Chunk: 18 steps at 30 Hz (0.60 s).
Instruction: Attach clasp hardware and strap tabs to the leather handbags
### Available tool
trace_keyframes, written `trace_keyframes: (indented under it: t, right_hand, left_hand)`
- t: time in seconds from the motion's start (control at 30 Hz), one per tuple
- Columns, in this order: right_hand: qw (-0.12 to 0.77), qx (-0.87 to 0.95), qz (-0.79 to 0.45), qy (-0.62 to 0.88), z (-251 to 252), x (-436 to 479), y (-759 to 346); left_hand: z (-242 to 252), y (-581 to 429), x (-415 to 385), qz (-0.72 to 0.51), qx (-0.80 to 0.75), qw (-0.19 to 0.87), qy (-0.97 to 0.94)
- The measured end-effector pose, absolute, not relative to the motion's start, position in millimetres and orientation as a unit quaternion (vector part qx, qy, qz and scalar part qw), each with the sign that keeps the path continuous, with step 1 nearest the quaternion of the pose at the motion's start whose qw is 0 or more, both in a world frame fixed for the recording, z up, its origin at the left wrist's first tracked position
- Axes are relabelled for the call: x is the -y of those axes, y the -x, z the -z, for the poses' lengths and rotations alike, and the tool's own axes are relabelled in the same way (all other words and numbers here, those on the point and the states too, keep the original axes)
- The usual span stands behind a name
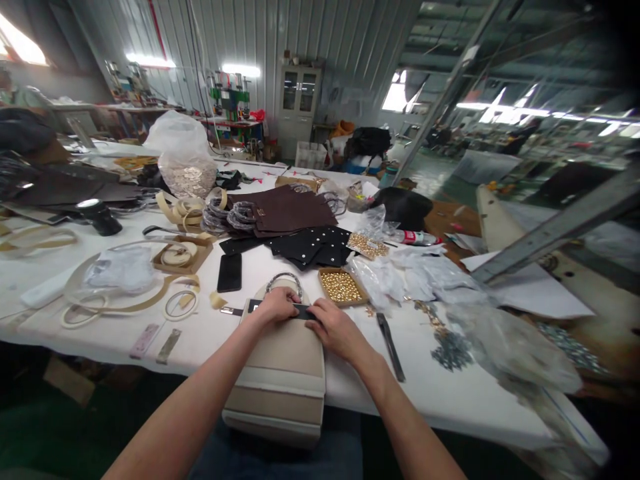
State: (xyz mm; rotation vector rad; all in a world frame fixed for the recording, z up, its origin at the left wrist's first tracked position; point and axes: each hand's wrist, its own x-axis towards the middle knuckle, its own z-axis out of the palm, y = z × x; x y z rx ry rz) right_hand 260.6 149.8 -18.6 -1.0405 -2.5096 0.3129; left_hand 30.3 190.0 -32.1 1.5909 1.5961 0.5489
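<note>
A beige handbag piece (280, 357) lies across the table's front edge and hangs down toward my lap. Its wrapped handle (284, 276) arches up at the far end. Across its upper part runs a flat black strip (303, 312). My left hand (278, 305) pinches the strip near its middle, fingers closed. At the strip's right end, my right hand (334, 327) grips it between thumb and bent fingers. Both hands are close together, and part of the strip is hidden under them. Just left of the bag lies a small dark metal-ended piece (232, 311).
Nearby are a box of gold studs (343, 287), a black phone (229, 272), a dark flat tool (390, 347) and tape rolls (181, 305). Dark brown bag panels (295, 208) and black studded pieces (315, 247) are piled behind. Plastic bags (420, 273) lie right.
</note>
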Motion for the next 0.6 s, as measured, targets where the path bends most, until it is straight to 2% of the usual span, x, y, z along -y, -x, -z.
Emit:
trace_keyframes:
  t: [0.3,0.6]
  right_hand:
    - [0.146,0.930,0.004,0.337,27.8,-155.8,-254.3]
    - [0.131,0.935,0.007,0.330,37.4,-163.5,-254.6]
  left_hand:
    - [35.2,-29.6,-186.6,-0.221,-0.632,0.361,-0.649]
    - [27.0,-24.6,-185.6,-0.165,-0.622,0.355,-0.679]
